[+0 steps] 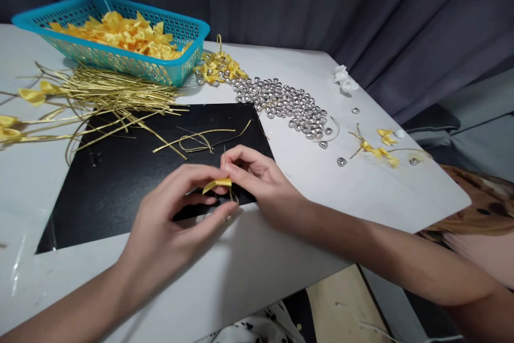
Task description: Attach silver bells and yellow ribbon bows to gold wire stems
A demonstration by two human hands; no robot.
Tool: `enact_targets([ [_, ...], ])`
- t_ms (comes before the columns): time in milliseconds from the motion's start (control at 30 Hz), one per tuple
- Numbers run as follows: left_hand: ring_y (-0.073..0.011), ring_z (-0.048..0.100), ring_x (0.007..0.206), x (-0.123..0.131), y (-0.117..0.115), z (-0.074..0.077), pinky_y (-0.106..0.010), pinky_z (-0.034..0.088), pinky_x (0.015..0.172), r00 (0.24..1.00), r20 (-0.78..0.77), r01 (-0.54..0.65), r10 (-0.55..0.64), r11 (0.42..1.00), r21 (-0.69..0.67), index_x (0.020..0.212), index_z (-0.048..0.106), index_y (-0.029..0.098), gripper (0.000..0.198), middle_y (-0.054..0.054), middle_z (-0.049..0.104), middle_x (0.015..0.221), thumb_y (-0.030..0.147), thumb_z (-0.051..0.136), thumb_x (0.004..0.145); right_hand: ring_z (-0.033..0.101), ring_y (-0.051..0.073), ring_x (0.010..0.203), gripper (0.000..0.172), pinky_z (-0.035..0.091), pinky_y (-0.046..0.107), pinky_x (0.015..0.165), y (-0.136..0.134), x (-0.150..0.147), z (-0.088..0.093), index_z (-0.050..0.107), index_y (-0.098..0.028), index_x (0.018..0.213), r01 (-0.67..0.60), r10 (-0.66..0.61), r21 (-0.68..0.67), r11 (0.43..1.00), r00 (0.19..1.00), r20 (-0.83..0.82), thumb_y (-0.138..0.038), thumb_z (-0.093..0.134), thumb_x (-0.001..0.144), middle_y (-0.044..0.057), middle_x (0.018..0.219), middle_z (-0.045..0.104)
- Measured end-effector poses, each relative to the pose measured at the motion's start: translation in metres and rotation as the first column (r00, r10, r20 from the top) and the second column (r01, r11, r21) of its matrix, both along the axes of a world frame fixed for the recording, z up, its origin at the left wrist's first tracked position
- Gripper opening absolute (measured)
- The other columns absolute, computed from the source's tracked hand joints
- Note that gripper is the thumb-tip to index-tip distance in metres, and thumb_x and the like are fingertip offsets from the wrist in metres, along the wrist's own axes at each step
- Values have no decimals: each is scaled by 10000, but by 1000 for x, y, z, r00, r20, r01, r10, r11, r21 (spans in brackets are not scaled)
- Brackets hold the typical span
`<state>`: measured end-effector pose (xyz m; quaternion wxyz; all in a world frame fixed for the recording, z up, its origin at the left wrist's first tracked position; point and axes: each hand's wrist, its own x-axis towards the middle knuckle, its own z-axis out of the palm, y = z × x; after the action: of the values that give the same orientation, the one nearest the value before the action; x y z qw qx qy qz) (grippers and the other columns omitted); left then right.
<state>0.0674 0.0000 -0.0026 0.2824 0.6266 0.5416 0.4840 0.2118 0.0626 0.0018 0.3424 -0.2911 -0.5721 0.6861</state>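
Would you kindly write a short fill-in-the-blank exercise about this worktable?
The left hand holds a ribbon piece coloured ____.
The sheet on the white table is coloured ____.
The silver bead pile lies to the ____ of the basket.
Missing words: yellow; black; right.

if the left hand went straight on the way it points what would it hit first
The left hand would probably meet the right hand first, just beyond the yellow ribbon; exact depth is unclear.
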Motion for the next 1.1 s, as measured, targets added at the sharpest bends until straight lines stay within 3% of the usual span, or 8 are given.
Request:
enact_targets([
  [67, -100, 651, 758, -1, -3, 1, -164, 531, 666, 987, -163, 15, 6, 992, 129, 881, 645, 237, 105, 18, 680, 862, 164, 624, 808, 430, 79, 717, 86, 351, 215, 693, -3, 0, 3, 510, -169, 783, -16, 10, -103, 995, 998, -61, -212, 525, 855, -32, 760, 449],
  [200, -98, 655, 752, -5, -3, 2, -173, 516, 734, 927, -375, 156, -30, 937, 311, 922, 619, 187, 126, -5, 696, 855, 105, 564, 846, 388, 78, 666, 122, 320, 216, 657, -9, 3, 10, 483, -166, 741, -75, 38, -281, 957, 990, -137, -213, 534, 841, -36, 728, 424],
  [433, -134, 630, 813, -10, 2, -6, -226, 500, 772, 826, -537, 376, -173, 878, 296, 1037, 569, 150, 202, -61, 686, 938, 64, 523, 860, 366, 86, 620, 153, 282, 228, 599, -16, 6, 12, 451, -169, 724, -3, -24, -447, 894, 998, -55, -232, 573, 790, -38, 673, 404],
  [567, -122, 625, 794, -8, 2, -5, -213, 498, 747, 844, -491, 377, -217, 890, 255, 1003, 565, 158, 182, -48, 675, 896, 57, 518, 859, 366, 81, 632, 132, 302, 224, 611, -13, 4, 6, 467, -166, 724, 53, -49, -271, 961, 999, 22, -201, 509, 845, -37, 692, 405],
  [700, -88, 632, 762, -7, 2, -3, -155, 497, 709, 948, -300, 162, -105, 972, 172, 902, 587, 202, 118, 7, 662, 833, 103, 542, 857, 417, 80, 666, 126, 351, 223, 630, 2, 4, 1, 494, -159, 771, -56, 55, 1, 998, 996, 64, -241, 498, 866, -28, 724, 448],
  [833, -64, 646, 734, -7, 6, -3, -107, 502, 673, 996, -8, -85, 86, 995, 41, 868, 617, 236, 75, 47, 674, 805, 172, 585, 847, 476, 76, 669, 77, 409, 226, 633, 9, 7, -2, 514, -149, 823, -36, -17, 332, 943, 987, 157, -215, 556, 822, -5, 776, 518],
  [967, -75, 661, 708, -8, 11, -3, -107, 517, 649, 982, 165, -83, 91, 995, -58, 831, 648, 224, 27, 45, 692, 768, 227, 632, 809, 489, 63, 631, 160, 435, 210, 593, 6, 7, -9, 538, -141, 873, -12, -76, 491, 871, 984, 160, -205, 637, 765, 8, 813, 538],
  [1100, -102, 669, 690, -5, 15, -3, -135, 536, 628, 973, 215, -52, 84, 987, -151, 818, 680, 201, 101, 16, 715, 753, 284, 677, 762, 454, 56, 597, 98, 402, 193, 545, 6, 5, -14, 541, -139, 815, 40, -152, 532, 846, 974, 169, -233, 569, 824, -1, 754, 520],
])
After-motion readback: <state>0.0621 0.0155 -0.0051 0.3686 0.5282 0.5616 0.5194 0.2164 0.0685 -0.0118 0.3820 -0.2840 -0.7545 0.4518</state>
